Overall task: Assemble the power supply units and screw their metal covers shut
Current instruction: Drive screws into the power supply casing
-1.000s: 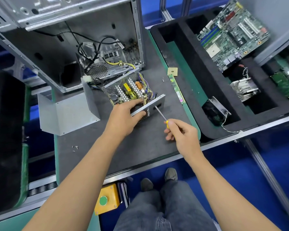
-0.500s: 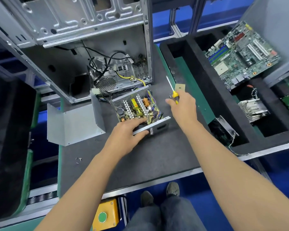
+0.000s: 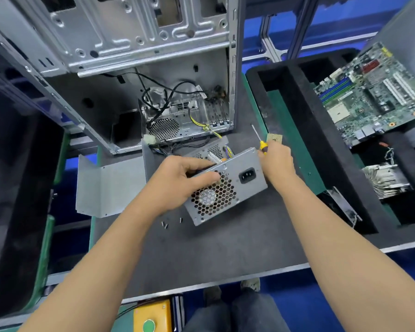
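The left hand [image 3: 182, 180] is gripping the power supply unit [image 3: 228, 185], tilted up mid-mat near the back edge. The right hand [image 3: 277, 161] is clutching a yellow-handled screwdriver [image 3: 261, 143] against the unit's right corner. The loose metal cover [image 3: 110, 185] is lying at the mat's left edge.

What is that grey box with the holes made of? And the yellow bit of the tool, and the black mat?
The power supply box looks like thin sheet metal, dull grey, with punched honeycomb holes. The screwdriver handle looks like glossy yellow and black plastic; its shaft seems to be bright steel. The mat looks like soft, matte dark grey foam or rubber; I can't tell which.
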A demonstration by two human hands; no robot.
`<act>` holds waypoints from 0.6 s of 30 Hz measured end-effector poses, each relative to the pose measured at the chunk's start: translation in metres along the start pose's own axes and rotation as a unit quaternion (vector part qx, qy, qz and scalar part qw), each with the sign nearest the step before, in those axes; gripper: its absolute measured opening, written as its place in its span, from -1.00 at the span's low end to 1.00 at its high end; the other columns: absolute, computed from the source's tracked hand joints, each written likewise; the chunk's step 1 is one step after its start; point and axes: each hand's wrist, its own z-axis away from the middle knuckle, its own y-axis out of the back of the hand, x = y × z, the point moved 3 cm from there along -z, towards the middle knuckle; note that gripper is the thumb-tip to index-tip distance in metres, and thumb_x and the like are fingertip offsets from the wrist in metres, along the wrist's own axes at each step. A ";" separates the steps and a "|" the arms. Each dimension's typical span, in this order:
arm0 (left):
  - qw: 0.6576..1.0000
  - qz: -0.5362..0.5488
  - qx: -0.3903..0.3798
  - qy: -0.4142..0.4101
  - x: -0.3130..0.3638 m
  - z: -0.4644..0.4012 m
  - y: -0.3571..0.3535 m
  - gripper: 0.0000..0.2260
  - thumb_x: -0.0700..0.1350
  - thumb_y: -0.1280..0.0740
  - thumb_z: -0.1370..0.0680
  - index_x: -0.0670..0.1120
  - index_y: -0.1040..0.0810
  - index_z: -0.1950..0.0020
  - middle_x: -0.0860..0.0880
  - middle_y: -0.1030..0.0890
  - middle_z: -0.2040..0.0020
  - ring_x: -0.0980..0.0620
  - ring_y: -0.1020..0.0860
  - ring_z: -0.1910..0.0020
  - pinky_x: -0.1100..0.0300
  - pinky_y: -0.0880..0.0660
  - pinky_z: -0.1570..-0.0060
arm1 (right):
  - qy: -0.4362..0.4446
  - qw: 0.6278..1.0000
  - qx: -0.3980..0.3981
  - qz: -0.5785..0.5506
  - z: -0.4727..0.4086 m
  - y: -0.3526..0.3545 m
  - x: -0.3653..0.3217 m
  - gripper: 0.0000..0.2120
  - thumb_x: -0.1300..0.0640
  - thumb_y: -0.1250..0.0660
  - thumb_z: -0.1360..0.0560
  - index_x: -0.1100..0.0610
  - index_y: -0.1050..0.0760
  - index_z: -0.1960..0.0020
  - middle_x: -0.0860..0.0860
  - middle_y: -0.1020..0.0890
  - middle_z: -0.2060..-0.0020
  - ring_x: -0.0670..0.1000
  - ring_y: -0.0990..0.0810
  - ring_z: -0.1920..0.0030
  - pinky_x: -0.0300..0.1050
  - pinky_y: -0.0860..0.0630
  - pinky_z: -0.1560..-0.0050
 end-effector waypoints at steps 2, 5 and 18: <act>0.998 0.051 -0.027 0.019 0.002 -0.003 0.003 -0.84 -0.13 -0.46 -0.52 0.03 -0.72 -0.07 0.00 -0.74 0.06 0.08 -0.68 0.05 0.18 -0.61 -0.07 | 0.004 0.998 0.021 -0.056 0.007 0.015 0.002 -0.65 0.11 -0.26 -0.60 0.17 -0.29 0.32 0.06 -0.45 0.34 0.18 -0.38 0.23 -0.06 -0.15 0.25; 0.993 0.102 -0.031 0.051 0.001 -0.011 0.009 -0.76 -0.10 -0.48 -0.43 -0.07 -0.71 -0.10 -0.06 -0.74 0.05 0.04 -0.69 0.03 0.18 -0.60 -0.07 | 0.016 0.976 0.080 -0.201 0.030 0.043 0.004 -0.65 0.05 -0.28 -0.58 0.16 -0.33 0.33 0.00 -0.28 0.45 0.05 -0.30 0.37 -0.03 -0.19 0.30; 0.988 0.121 -0.042 0.082 -0.002 -0.021 0.016 -0.78 -0.32 -0.43 -0.50 -0.13 -0.69 -0.11 -0.11 -0.73 0.04 0.06 -0.66 0.05 0.21 -0.57 -0.08 | 0.167 0.924 0.048 -0.340 0.120 0.049 -0.064 -0.90 0.03 -0.35 -0.57 -0.09 -0.56 0.13 0.11 -0.52 0.33 0.06 -0.47 0.33 -0.15 -0.40 0.32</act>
